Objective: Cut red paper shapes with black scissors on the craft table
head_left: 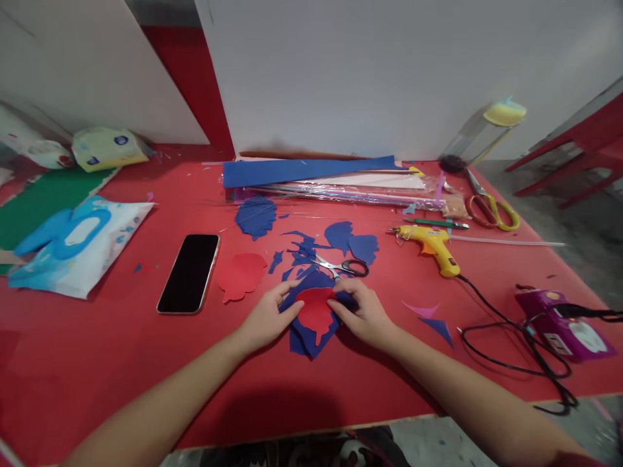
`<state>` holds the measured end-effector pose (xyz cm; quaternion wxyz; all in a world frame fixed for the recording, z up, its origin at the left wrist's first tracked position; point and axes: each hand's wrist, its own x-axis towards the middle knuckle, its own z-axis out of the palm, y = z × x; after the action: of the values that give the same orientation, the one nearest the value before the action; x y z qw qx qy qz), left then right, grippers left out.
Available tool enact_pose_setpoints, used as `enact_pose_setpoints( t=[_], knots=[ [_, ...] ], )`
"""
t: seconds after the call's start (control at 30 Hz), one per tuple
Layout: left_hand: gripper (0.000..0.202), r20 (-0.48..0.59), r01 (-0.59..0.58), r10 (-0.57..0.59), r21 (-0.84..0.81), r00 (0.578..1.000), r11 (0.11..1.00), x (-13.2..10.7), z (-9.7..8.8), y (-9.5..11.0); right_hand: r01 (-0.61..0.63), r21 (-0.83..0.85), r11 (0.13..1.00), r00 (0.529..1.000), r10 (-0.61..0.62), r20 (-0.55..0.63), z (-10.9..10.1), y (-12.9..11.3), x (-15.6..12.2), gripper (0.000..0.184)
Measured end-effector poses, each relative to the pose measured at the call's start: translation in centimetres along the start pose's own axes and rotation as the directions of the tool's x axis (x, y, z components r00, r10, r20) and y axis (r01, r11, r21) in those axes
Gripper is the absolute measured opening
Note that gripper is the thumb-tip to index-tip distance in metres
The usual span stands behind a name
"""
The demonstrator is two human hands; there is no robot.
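Note:
A red petal-shaped cutout (316, 312) lies over a dark blue sheet (302, 344) near the table's front edge. My left hand (268, 316) pinches their left side, thumb on the red piece and fingers at the blue sheet. On the other side my right hand (364, 312) grips the upper right edge in the same way. Just beyond my hands rest scissors with black handles (348, 266), blades apart, among blue scraps (302, 251). A second red cutout (242, 275) is left of my left hand. Several blue petal-shaped cutouts (256, 216) lie farther back.
A phone (189, 272) and a wipes pack (82, 243) lie to the left. On the right are a yellow glue gun (431, 245), its looping black cord (506, 327), a purple box (564, 324) and larger scissors (494, 206). Blue sheets and wrapped sticks (311, 172) line the wall.

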<state>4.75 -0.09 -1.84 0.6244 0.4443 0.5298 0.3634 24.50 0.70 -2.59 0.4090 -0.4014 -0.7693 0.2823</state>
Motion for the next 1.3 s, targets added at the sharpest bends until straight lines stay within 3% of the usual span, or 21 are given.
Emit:
enact_pose_setpoints(
  t=[0.13, 0.2, 0.3, 0.43, 0.57, 0.73, 0.8, 0.87, 0.93, 1.03, 1.3],
  knots=[
    [0.037, -0.022, 0.050, -0.057, -0.244, 0.998, 0.969, -0.5, 0.4, 0.4, 0.062, -0.064, 0.996, 0.998, -0.061, 0.014, -0.5, -0.3, 0.4, 0.025],
    [0.038, 0.029, 0.123, -0.122, -0.414, 0.992, 0.902, -0.9, 0.9, 0.6, 0.062, -0.064, 0.996, 0.997, -0.065, -0.031, -0.5, -0.5, 0.5, 0.027],
    [0.042, 0.114, 0.205, -0.171, -0.513, 0.979, 0.834, -1.5, 1.6, 0.9, 0.033, -0.027, 0.999, 0.997, -0.035, -0.074, -0.3, -0.7, 0.4, 0.025],
    [0.043, 0.114, 0.232, -0.202, -0.455, 0.973, 0.860, -1.7, 2.3, 0.6, -0.042, 0.007, 0.999, 0.996, 0.042, -0.082, 0.0, -1.0, 0.1, 0.023],
    [0.046, 0.083, 0.167, -0.146, -0.386, 0.986, 0.907, -1.7, 2.2, 0.2, -0.094, 0.015, 0.995, 0.990, 0.095, -0.108, 0.2, -1.1, 0.0, 0.024],
    [0.071, -0.009, -0.045, 0.046, -0.441, 0.999, 0.896, -1.5, 1.4, -0.1, -0.156, 0.002, 0.988, 0.981, 0.155, -0.119, 0.1, -0.9, 0.1, 0.026],
    [0.066, 0.016, -0.130, 0.150, -0.416, 0.989, 0.900, -1.4, 1.0, -0.3, -0.163, 0.005, 0.987, 0.979, 0.163, -0.119, 0.1, -0.8, 0.1, 0.027],
    [0.048, 0.075, -0.174, 0.205, -0.301, 0.976, 0.938, -1.5, 0.8, -0.4, -0.162, 0.000, 0.987, 0.980, 0.161, -0.116, 0.2, -0.7, 0.0, 0.027],
    [0.029, 0.128, -0.158, 0.179, -0.160, 0.975, 0.974, -1.6, 0.7, -0.4, -0.150, -0.015, 0.989, 0.983, 0.148, -0.105, 0.2, -0.7, -0.1, 0.027],
    [0.023, 0.151, -0.070, 0.083, -0.088, 0.985, 0.994, -1.8, 0.8, -0.1, -0.117, -0.046, 0.992, 0.990, 0.112, -0.090, 0.3, -0.7, -0.4, 0.028],
    [0.026, 0.129, 0.162, -0.120, -0.393, 0.984, 0.905, -1.7, 1.2, 0.1, -0.041, -0.040, 0.998, 0.998, 0.039, -0.050, 0.5, -0.9, -0.7, 0.029]
  ],
)
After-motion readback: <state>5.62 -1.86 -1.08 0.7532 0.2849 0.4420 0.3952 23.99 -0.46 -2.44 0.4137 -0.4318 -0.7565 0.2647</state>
